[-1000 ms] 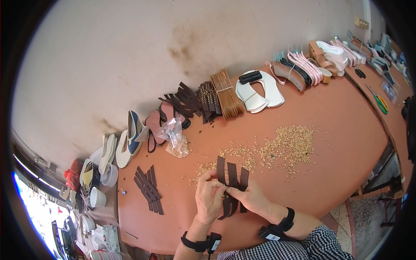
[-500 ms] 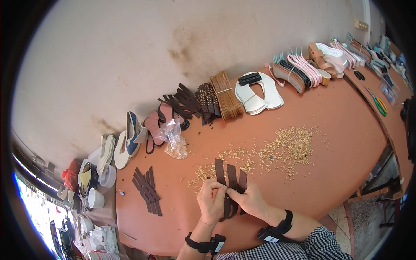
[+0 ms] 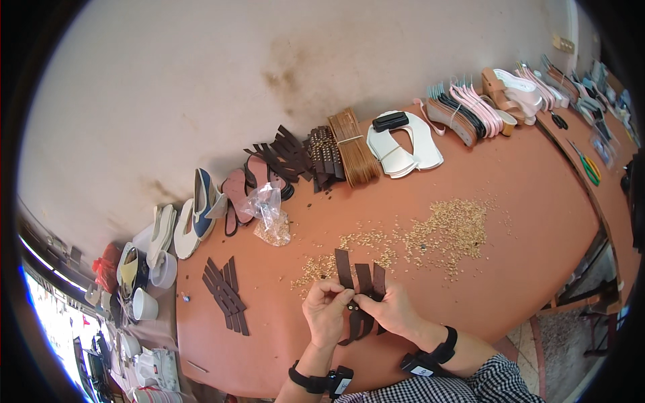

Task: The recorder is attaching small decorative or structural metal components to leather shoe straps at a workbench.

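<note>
Both hands meet over a dark brown strap piece (image 3: 363,278) cut into several strips, held up above the table. My right hand (image 3: 392,311) grips it from the right, the thumb pressed on its front. With thumb and forefinger together, my left hand (image 3: 325,310) pinches at the left strip; whatever sits between those fingertips is too small to make out. A few small gold studs (image 3: 353,306) show on the strap just below the fingers. Loose gold studs (image 3: 449,232) lie scattered over the table beyond my hands.
Unstudded brown strap pieces (image 3: 227,295) lie to the left. Along the wall stand a clear plastic bag (image 3: 267,209), studded straps (image 3: 324,156), a tan strip bundle (image 3: 354,149), white shoe parts (image 3: 405,151) and wedge soles (image 3: 457,115). Green-handled pliers (image 3: 590,172) rest far right.
The strap has tilted slightly and its strips have spread a little, so gold studs show more clearly below my fingers. Both hands keep their grip in nearly the same place.
</note>
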A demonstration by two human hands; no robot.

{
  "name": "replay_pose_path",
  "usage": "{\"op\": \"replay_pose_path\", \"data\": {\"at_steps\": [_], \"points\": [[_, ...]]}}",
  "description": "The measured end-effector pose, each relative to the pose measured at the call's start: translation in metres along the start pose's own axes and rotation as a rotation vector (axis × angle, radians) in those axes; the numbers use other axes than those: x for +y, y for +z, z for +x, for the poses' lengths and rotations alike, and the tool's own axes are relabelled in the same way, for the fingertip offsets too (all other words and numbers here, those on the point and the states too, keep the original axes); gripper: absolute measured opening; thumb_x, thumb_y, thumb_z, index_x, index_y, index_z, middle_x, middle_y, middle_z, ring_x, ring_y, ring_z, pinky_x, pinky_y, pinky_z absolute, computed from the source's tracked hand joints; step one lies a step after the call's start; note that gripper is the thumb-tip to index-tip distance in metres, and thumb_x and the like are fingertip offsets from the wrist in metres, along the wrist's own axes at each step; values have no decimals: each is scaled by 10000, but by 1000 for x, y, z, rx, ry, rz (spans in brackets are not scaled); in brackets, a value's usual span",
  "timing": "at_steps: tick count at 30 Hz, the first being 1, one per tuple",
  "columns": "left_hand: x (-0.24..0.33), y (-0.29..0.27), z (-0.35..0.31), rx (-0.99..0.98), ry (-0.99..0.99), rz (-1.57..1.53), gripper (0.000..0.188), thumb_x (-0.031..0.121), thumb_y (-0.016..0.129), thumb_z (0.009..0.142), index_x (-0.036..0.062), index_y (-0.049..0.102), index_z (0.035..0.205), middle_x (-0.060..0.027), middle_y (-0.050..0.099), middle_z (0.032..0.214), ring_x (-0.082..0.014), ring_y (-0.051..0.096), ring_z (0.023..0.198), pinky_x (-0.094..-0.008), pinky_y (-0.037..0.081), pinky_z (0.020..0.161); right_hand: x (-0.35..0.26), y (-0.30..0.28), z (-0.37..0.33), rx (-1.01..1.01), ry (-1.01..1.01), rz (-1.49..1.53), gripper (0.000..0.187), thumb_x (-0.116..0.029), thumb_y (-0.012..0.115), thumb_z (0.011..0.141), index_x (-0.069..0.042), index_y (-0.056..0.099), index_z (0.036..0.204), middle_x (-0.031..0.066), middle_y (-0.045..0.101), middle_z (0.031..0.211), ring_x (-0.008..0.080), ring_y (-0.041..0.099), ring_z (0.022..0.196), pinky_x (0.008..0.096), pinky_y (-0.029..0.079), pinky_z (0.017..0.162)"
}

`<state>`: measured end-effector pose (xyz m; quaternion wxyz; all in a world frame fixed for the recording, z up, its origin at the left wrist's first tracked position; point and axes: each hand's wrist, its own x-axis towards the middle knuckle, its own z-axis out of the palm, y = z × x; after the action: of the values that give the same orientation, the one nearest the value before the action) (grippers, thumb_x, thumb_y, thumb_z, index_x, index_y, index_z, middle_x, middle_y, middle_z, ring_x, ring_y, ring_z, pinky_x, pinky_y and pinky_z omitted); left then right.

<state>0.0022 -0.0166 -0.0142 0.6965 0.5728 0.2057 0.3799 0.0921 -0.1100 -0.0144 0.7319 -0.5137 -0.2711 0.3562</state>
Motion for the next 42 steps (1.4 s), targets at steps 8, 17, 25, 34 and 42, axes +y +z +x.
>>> {"op": "replay_pose_path", "data": {"at_steps": [8,17,25,34,42], "points": [[-1,-3,6,-21,-63,-137,250,-171,589,711,43,501,804,-29,557,791,-91,550,733,-208,469,662,3,-2,3,-15,161,122,135,38,578,795,-17,610,915,-5,602,854,67,551,763,210,454,664],[-17,-17,4,-9,-72,-237,299,-206,570,651,47,480,782,-56,558,794,-149,576,732,-274,501,696,-1,-6,2,-87,224,43,121,-83,588,794,-1,616,879,-32,573,751,33,499,675,206,413,566],[-19,-22,5,-4,-153,-302,299,-159,643,648,58,479,771,-23,543,778,-115,547,696,-243,482,657,0,-2,3,-106,239,65,83,-97,585,808,-26,600,848,-42,550,742,35,489,665,198,395,567],[-25,-36,13,-163,-228,-437,300,-121,683,632,68,481,746,-27,561,749,-123,557,680,-242,480,632,5,-5,1,-175,220,103,89,-63,599,803,-15,589,878,-31,557,768,47,512,697,216,429,607],[-34,-40,14,-154,-250,-409,293,-123,686,614,72,476,673,-14,543,709,-126,552,668,-252,474,630,5,-1,0,-159,81,-134,147,-69,582,814,4,593,942,7,606,788,68,541,719,235,455,641]]}}
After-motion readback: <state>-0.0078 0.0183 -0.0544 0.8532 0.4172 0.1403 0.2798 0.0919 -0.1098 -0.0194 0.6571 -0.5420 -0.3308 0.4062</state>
